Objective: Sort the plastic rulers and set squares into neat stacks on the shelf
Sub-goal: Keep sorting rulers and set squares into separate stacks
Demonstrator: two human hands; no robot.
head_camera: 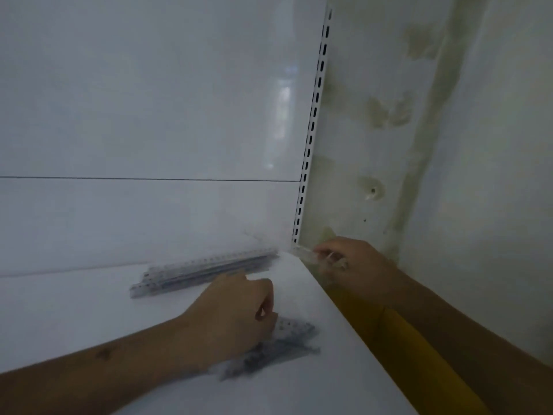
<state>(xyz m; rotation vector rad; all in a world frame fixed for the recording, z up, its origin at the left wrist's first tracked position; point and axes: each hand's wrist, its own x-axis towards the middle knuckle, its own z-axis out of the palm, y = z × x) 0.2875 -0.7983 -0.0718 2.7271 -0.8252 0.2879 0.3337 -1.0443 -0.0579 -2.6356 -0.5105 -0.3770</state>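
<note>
The left hand (pixel 236 310), fingers curled, presses on a blurred pile of set squares (pixel 281 345) on the white shelf (pixel 89 319); the right hand (pixel 350 262) pinches a clear ruler (pixel 305 253) at the shelf's right edge; a stack of rulers (pixel 203 272) lies along the back panel (pixel 149 115), just beyond the left hand.

Shelf (pixel 89 319) smooth white, back panel (pixel 149 100) glossy, reflective. Rulers (pixel 203 272) clear plastic. Slotted upright (pixel 311 130) white metal. Wall (pixel 449 145) matt, stained.
</note>
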